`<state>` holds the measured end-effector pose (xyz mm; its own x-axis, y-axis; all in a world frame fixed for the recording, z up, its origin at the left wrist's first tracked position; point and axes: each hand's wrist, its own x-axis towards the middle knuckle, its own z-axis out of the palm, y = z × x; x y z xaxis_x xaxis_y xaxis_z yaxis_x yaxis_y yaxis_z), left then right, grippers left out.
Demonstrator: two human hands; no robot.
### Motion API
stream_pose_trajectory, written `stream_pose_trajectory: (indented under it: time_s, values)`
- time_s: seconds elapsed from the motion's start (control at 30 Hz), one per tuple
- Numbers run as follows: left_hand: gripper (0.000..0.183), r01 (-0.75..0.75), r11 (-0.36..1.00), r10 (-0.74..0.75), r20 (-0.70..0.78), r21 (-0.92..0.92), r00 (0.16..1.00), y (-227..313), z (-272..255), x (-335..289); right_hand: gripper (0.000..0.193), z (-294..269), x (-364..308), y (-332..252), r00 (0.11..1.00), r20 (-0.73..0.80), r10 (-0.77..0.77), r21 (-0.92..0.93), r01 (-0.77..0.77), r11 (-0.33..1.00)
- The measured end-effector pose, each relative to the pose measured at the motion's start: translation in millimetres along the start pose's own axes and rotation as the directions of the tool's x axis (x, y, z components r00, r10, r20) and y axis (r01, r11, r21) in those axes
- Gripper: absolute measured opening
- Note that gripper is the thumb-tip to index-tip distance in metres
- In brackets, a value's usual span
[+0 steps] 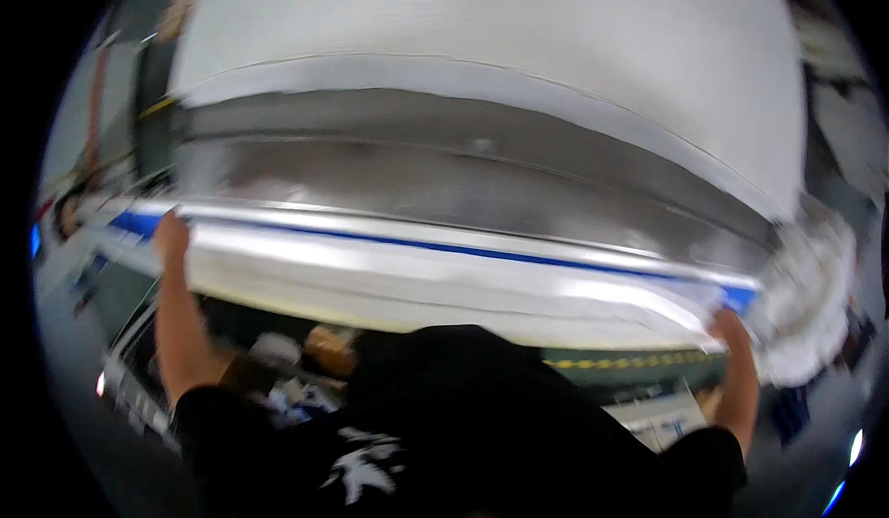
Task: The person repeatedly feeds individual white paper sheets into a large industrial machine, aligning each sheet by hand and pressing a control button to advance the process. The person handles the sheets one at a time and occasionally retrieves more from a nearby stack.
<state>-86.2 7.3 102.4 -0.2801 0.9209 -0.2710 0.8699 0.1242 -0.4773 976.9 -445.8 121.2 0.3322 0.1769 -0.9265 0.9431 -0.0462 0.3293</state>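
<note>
A white sheet stretches across in front of me, its near part hanging toward my body. My left hand is closed on the sheet's left edge, beside the blue strip. At the right end, my right hand grips the sheet's corner, just below the end of the same strip. Both hands are somewhat blurred, so the separate fingers hardly show. The strip runs along a shiny metal bar between the hands. Beyond the bar lies a grey metal surface.
A broad white fabric covers the far side, its hemmed edge bordering the grey metal. Crumpled white material bulges beyond my right hand. Below the sheet, a yellow-marked strip and a wire frame with mixed items show near my body.
</note>
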Motion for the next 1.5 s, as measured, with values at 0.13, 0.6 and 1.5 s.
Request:
stream_pose_trajectory:
  time_s: [0.13, 0.6, 1.5]
  values:
    - [0.037, -0.058, 0.997, 0.051, 0.142, 0.046, 0.989, 41, -15, -12, 0.066, -53, 24, -53, 0.982, 0.138, -0.129, 0.225, 0.096, 0.97]
    - [0.035, 0.005, 0.943, -0.003, 0.006, -0.331, 1.0, 135, -7, -57, 0.025, -86, 43, -118, 0.955, -0.273, -0.114, 0.313, 0.2, 0.929]
    - [0.039, -0.454, 0.633, -0.041, -0.613, -0.626, 0.789, 239, -41, -6, 0.02, -619, -93, -678, 0.06, -0.871, -0.488, -0.142, 0.92, 0.365]
